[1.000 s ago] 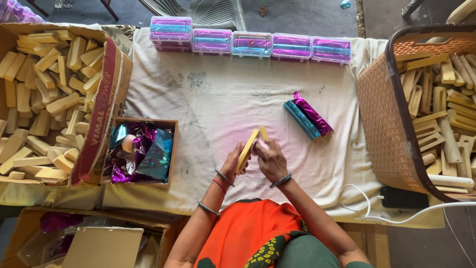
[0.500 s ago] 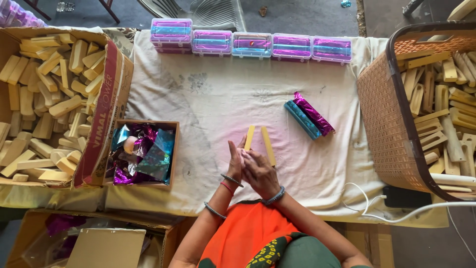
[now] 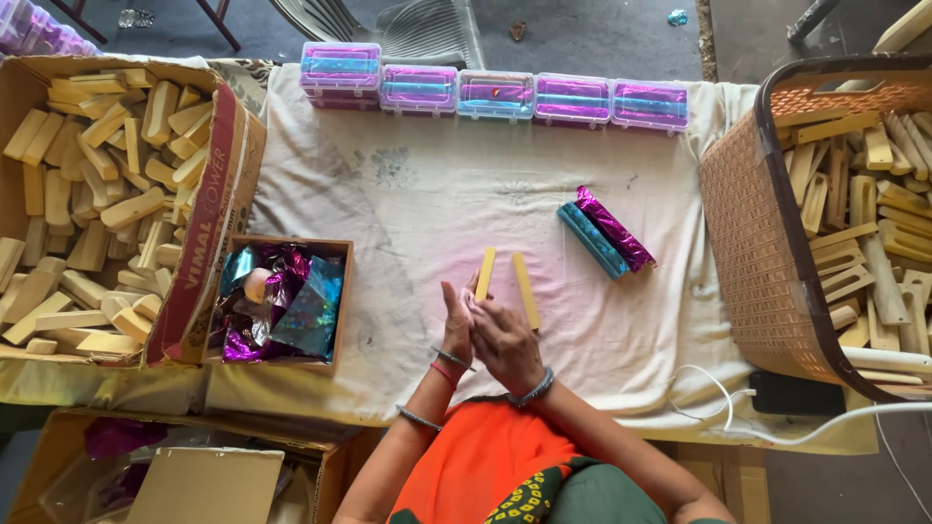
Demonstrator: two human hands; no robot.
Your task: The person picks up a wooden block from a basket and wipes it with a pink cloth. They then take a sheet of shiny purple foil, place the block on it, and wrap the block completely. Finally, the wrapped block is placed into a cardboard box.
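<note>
Two wooden sticks point(image 3: 506, 283) lie side by side on the cloth-covered table point(image 3: 427, 194), just beyond the left hand point(image 3: 456, 325) and right hand point(image 3: 503, 342), which meet at the near edge. To their right lie two foil-wrapped sticks point(image 3: 606, 231), touching each other. A small box of foil sheets point(image 3: 282, 301) sits to the left. A cardboard box of wooden sticks point(image 3: 92, 204) stands farther left, a basket of sticks point(image 3: 825, 223) at the right. Five plastic cases point(image 3: 495, 94) line the far edge.

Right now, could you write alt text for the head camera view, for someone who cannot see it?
A person's left hand and right hand meet over two pale yellow sticks on a white cloth, between a cardboard box and a basket of similar sticks.
</note>
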